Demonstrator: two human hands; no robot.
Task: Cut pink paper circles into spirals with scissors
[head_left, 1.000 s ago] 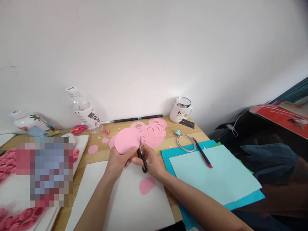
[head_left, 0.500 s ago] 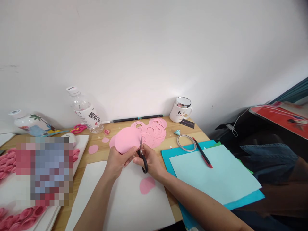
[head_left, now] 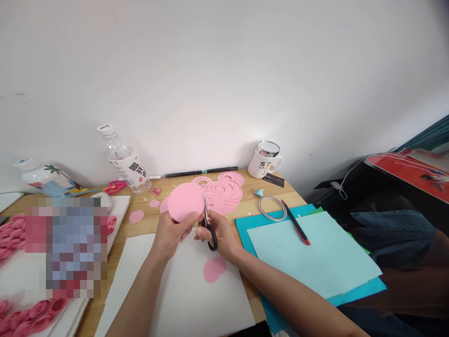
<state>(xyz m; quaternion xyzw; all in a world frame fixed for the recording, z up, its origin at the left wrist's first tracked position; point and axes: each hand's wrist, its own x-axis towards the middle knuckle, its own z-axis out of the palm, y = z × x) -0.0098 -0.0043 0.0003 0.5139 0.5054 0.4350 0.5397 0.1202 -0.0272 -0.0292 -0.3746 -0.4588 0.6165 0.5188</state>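
Observation:
My left hand [head_left: 175,231] pinches the lower edge of a round pink paper disc [head_left: 185,201], holding it up and tilted. Black-handled scissors [head_left: 212,237] are gripped in my right hand [head_left: 220,234], their blades upright against the disc's right edge. Behind the disc lies a heap of pink paper rings and spirals [head_left: 224,193]. Below my hands, a pink paper piece [head_left: 214,270] rests on a white board [head_left: 196,304]. Small pink scraps [head_left: 136,216] are on the wood to the left.
A plastic bottle [head_left: 128,164] and a mug [head_left: 261,164] stand by the wall. To the right, a tape ring [head_left: 272,208] and a black-red pen [head_left: 296,223] lie on blue paper sheets [head_left: 315,252]. Pink paper roses [head_left: 40,314] cover a board at left, partly blurred out.
The scissors have shifted very slightly against the disc's right edge, and my right hand's fingers have moved a little. The disc stays in my left hand.

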